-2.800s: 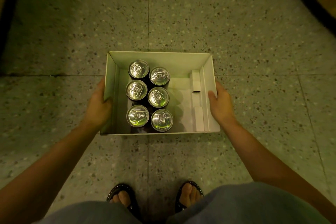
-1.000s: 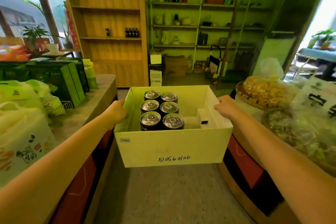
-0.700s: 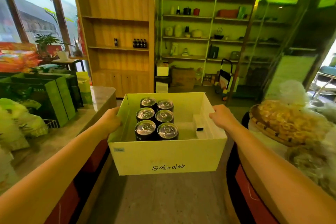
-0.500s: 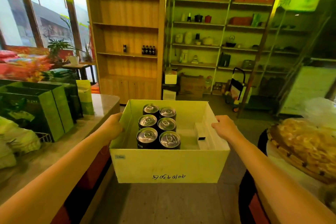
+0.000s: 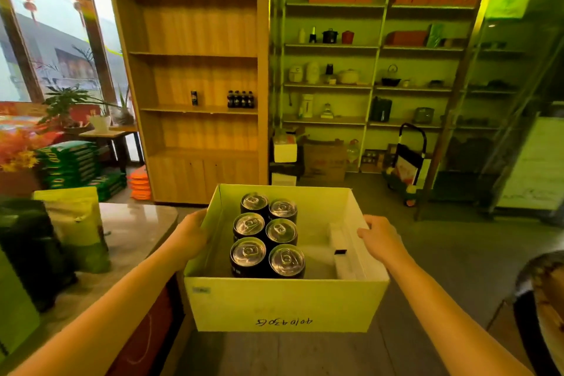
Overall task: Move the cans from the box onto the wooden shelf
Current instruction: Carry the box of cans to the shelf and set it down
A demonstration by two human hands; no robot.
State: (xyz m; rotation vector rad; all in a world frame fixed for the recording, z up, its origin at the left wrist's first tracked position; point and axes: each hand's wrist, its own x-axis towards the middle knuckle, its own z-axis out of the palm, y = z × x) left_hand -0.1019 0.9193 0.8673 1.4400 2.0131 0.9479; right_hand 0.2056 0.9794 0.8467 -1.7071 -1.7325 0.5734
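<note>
I hold a pale open cardboard box in front of me at waist height. My left hand grips its left wall and my right hand grips its right wall. Several dark cans with silver tops stand upright in two rows in the box's left half. The wooden shelf stands ahead, across the floor. On one of its boards stand a single dark can and a row of small dark bottles.
A counter with green and dark bags runs along my left. A round table edge shows at the lower right. A metal rack of pots and boxes and a hand trolley stand right of the wooden shelf. Open floor lies ahead.
The box was lifted from the floor and carried forward between the counter and the table. The wooden shelf has come nearer. Both hands keep their grip on the box walls.
</note>
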